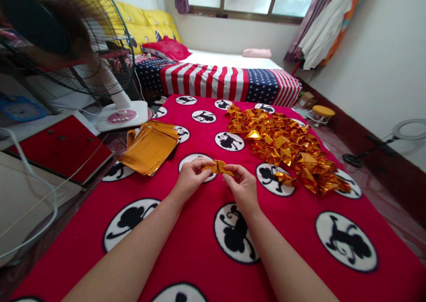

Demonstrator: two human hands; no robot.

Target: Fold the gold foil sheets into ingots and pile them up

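Between my two hands, just above the red monkey-print cloth [196, 217], is a small strip of folded gold foil paper [218, 166]. My left hand [194, 174] pinches its left end between thumb and fingers. At the right end, my right hand [242, 184] pinches it in the same way. To the left lies a stack of flat gold foil sheets [149, 147], its edges uneven. A large heap of folded gold foil pieces [279, 140] spreads over the right side of the cloth. One loose folded foil piece [284, 178] lies nearer my right hand.
A standing fan [121, 115] with blurred blades is at the left, beside a red-topped cabinet [60, 144]. Behind the cloth is a bed with a flag-patterned cover [213, 82]. A yellow stool [322, 111] and a ring-light stand [376, 146] are on the right.
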